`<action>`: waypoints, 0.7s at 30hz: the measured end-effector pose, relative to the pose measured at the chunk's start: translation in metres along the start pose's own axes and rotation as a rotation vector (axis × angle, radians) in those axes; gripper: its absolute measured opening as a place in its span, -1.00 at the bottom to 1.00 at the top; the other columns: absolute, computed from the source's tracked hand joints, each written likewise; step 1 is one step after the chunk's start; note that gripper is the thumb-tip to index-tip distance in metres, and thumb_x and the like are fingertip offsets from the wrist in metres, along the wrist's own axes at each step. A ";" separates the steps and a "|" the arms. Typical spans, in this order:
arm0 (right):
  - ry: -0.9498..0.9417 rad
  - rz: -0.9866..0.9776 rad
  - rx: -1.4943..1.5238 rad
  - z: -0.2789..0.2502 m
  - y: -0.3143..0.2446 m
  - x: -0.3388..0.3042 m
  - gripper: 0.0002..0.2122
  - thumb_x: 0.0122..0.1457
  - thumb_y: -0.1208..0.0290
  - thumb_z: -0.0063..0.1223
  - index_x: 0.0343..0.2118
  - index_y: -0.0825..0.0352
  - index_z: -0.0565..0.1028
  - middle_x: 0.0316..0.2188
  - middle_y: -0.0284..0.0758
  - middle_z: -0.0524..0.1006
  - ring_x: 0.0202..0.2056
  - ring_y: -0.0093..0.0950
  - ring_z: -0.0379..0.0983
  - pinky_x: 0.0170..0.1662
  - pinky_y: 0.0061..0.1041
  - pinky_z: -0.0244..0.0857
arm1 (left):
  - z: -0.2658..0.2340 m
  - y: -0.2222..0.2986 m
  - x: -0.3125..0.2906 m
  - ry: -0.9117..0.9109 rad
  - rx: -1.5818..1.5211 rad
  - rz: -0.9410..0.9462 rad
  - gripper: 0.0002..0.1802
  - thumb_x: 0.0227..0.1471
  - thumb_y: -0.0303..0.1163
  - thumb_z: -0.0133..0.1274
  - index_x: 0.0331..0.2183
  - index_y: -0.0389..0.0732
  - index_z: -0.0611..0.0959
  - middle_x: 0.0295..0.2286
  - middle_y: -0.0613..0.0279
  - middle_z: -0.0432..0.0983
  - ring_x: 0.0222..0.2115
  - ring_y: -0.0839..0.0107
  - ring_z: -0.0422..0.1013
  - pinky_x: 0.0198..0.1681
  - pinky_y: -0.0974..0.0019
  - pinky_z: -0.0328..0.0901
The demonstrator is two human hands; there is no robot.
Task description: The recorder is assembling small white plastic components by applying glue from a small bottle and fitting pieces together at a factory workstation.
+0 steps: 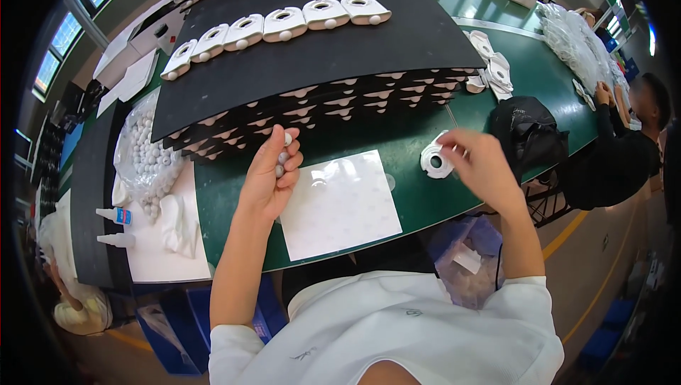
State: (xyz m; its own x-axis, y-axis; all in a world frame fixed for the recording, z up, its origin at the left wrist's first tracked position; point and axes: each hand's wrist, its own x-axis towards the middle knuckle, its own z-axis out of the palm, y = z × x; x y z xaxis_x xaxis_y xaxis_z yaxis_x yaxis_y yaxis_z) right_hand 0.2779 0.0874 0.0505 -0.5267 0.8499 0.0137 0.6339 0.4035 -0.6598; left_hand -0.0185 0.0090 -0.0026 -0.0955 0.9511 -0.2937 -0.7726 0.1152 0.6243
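Several small white balls (281,158) rest in my left hand (266,179), whose fingers curl around them above the table's front edge. My right hand (488,168) pinches the edge of a white plastic part (430,165) with a round hole in it, just right of a white sheet (340,204). Similar white parts (285,22), each with a ball at its front, stand in a row on the top black board (298,87) of a stack. More such parts show between the boards below.
A clear bag of white balls (145,158) lies at left, near two small glue bottles (115,215). Loose white parts (499,73) and a black bag (526,129) sit at right on the green table (234,239). Another person (603,165) works at far right.
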 end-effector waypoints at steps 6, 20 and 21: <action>0.014 -0.356 -0.364 -0.008 0.020 0.007 -0.60 -0.22 0.79 -0.01 -0.22 0.36 0.44 -0.29 -0.25 0.42 -0.19 -0.27 0.29 -0.13 -0.37 0.22 | 0.005 0.000 -0.001 -0.028 0.071 0.002 -0.64 0.02 -0.23 0.03 -0.20 -0.26 0.44 -0.52 0.38 0.25 -0.60 0.70 0.12 -0.72 0.70 -0.05; -0.070 -0.371 -0.210 -0.001 -0.019 0.022 -0.78 -0.09 0.66 0.04 -0.31 0.40 0.44 -0.50 -0.29 0.44 -0.46 -0.42 0.39 -0.34 -0.55 0.28 | 0.004 0.000 -0.004 0.004 0.125 0.042 -0.79 0.01 -0.30 0.05 -0.33 -0.21 0.45 -0.40 0.29 0.37 -0.59 0.71 0.13 -0.72 0.69 -0.07; -0.027 -0.350 0.074 0.013 -0.022 0.023 -0.81 -0.05 0.67 0.02 -0.31 0.41 0.43 -0.48 -0.32 0.46 -0.44 -0.50 0.40 -0.32 -0.58 0.29 | 0.003 0.000 -0.003 0.003 0.110 0.038 -0.77 0.02 -0.28 0.04 -0.34 -0.21 0.45 -0.41 0.29 0.37 -0.60 0.71 0.13 -0.72 0.70 -0.08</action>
State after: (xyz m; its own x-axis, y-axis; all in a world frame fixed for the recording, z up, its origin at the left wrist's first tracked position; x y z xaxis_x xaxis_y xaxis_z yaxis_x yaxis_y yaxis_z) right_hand 0.2447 0.0942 0.0554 -0.7202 0.6547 0.2294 0.3701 0.6423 -0.6711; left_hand -0.0162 0.0069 0.0007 -0.1252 0.9545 -0.2706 -0.6946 0.1104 0.7108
